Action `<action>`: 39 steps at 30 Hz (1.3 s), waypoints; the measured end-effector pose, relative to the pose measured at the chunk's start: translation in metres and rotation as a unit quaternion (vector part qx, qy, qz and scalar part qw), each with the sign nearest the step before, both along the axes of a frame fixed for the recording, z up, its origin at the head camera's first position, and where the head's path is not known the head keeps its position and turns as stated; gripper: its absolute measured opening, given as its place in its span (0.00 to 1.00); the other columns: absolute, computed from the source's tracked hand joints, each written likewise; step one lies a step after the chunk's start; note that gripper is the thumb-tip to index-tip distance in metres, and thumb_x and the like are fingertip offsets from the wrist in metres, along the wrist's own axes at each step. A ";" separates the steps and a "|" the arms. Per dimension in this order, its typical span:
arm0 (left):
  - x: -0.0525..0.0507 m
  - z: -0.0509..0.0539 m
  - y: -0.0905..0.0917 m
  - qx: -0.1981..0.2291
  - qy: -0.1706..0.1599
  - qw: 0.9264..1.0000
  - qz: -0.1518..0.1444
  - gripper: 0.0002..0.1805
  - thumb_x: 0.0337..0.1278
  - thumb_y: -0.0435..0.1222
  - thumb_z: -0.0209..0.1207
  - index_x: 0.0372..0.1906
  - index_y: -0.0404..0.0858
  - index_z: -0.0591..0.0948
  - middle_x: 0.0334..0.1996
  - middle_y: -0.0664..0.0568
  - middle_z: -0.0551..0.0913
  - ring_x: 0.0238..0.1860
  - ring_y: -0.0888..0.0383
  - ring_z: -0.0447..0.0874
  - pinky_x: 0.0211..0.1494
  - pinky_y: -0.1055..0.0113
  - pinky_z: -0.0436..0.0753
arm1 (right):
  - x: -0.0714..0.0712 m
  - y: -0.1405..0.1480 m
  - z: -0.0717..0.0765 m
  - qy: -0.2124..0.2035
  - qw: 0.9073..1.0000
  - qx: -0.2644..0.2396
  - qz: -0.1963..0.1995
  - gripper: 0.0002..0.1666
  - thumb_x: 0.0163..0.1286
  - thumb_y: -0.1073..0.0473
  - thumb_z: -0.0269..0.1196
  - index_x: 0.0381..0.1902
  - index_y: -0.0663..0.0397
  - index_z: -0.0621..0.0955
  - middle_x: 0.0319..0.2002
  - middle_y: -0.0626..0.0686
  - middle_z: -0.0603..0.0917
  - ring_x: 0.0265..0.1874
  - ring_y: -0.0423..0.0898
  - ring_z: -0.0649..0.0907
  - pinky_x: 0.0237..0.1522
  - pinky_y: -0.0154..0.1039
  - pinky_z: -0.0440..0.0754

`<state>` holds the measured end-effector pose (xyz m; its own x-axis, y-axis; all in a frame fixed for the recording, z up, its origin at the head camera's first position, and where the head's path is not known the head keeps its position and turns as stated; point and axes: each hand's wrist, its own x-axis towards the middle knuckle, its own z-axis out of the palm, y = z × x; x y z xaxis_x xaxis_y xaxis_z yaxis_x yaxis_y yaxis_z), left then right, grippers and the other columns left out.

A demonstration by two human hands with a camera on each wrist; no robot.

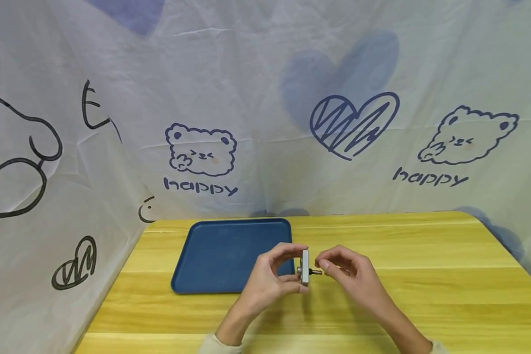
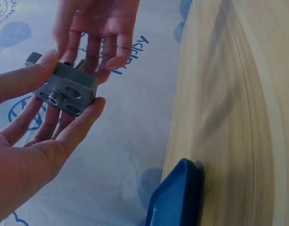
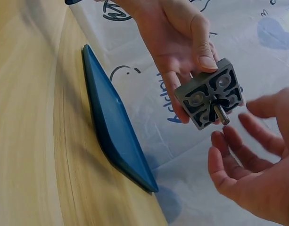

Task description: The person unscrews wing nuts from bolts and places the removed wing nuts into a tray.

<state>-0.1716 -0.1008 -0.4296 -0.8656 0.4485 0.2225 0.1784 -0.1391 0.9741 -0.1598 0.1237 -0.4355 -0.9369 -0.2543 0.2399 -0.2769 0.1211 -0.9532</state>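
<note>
A small grey metal block is pinched by its edges between the thumb and fingers of my left hand, above the table. Through it runs a bolt; the round socket head shows on one face in the left wrist view, and the threaded end sticks out of the recessed face in the right wrist view. My right hand is beside that threaded end with bent, spread fingers. In the right wrist view a gap separates its fingertips from the bolt, and nothing is seen in them.
A blue tray lies on the wooden table, left of and behind the block. White cloth with blue hearts and bear drawings hangs behind the table and at its sides.
</note>
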 end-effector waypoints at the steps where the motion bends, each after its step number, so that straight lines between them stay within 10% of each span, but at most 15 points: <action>1: 0.000 0.000 0.000 0.000 0.002 1.000 0.000 0.39 0.41 0.12 0.71 0.64 0.37 0.80 0.63 0.41 0.76 0.67 0.48 0.74 0.58 0.52 0.87 | -0.001 0.000 0.001 -0.013 1.000 0.002 -0.003 0.13 0.78 0.57 0.61 0.48 0.63 0.83 0.47 0.64 0.85 0.46 0.53 0.87 0.49 0.42 0.89; 21: 0.002 0.000 0.004 -0.009 0.033 0.999 -0.022 0.38 0.42 0.12 0.71 0.63 0.36 0.80 0.60 0.42 0.75 0.66 0.48 0.74 0.59 0.52 0.86 | -0.001 0.000 -0.002 -0.159 0.982 -0.045 0.094 0.24 0.82 0.54 0.56 0.55 0.76 0.78 0.40 0.60 0.86 0.38 0.50 0.88 0.44 0.46 0.91; 39: 0.001 0.000 0.003 -0.005 0.016 1.000 -0.012 0.38 0.43 0.14 0.72 0.63 0.36 0.80 0.60 0.41 0.76 0.65 0.47 0.75 0.58 0.52 0.87 | 0.006 -0.007 0.000 -0.094 0.994 -0.042 0.035 0.16 0.74 0.62 0.66 0.51 0.71 0.81 0.44 0.63 0.85 0.40 0.51 0.89 0.43 0.50 0.91</action>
